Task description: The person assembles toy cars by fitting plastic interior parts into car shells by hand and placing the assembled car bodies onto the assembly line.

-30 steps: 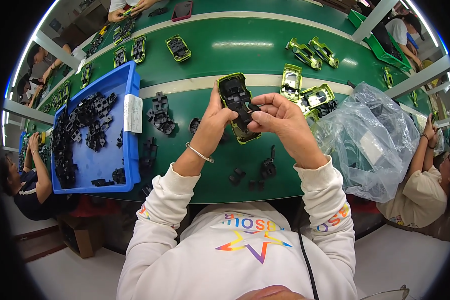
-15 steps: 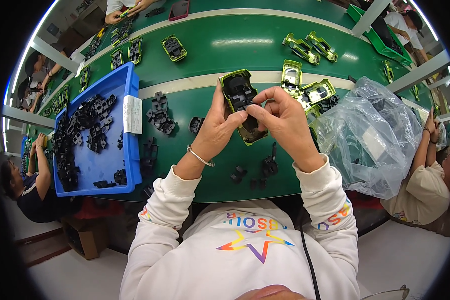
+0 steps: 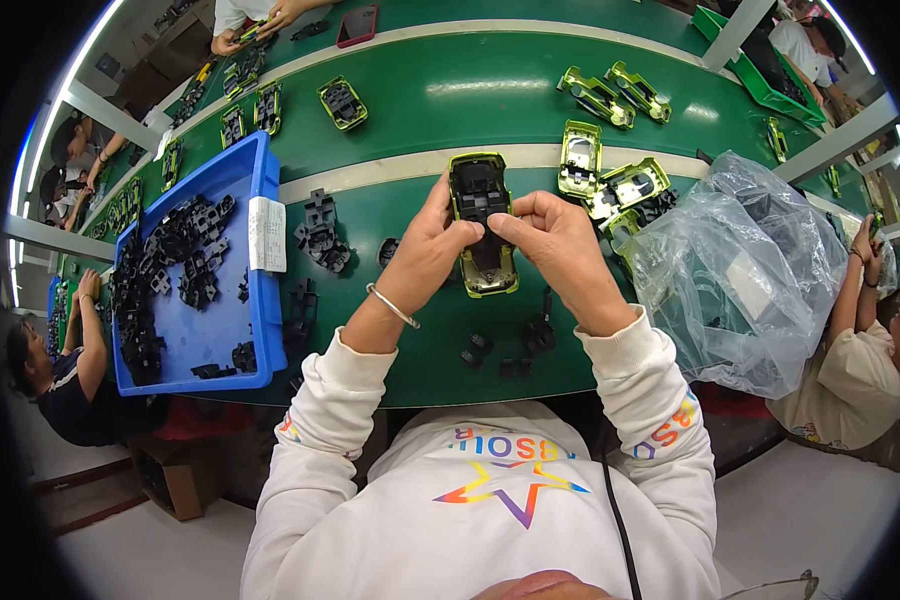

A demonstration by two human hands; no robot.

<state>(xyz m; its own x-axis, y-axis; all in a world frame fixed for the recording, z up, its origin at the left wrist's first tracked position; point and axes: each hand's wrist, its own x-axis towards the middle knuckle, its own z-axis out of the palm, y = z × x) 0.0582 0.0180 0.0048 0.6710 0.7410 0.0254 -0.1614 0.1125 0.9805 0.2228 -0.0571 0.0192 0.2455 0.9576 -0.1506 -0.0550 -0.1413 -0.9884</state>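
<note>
Lime-and-black car body [image 3: 482,192]: was held above the green table [image 3: 435,365].
Left hand [image 3: 432,238]: angled inward, clamped on its side.
Right hand [image 3: 552,238]: leaned in, thumb at its middle; grip couldn't be told.

A lime-green, black-lined toy car body [image 3: 481,195] is held lengthwise, hollow side up, in the fingers [image 3: 458,236]

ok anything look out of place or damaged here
Nothing looks plainly broken. The held lime-green toy car shell seems intact where visible. Untidiest is the crumpled clear plastic bag at the right, bunched up beside other lime-green shells. Loose black plastic parts also lie outside the blue tray, though that may be normal.
</note>
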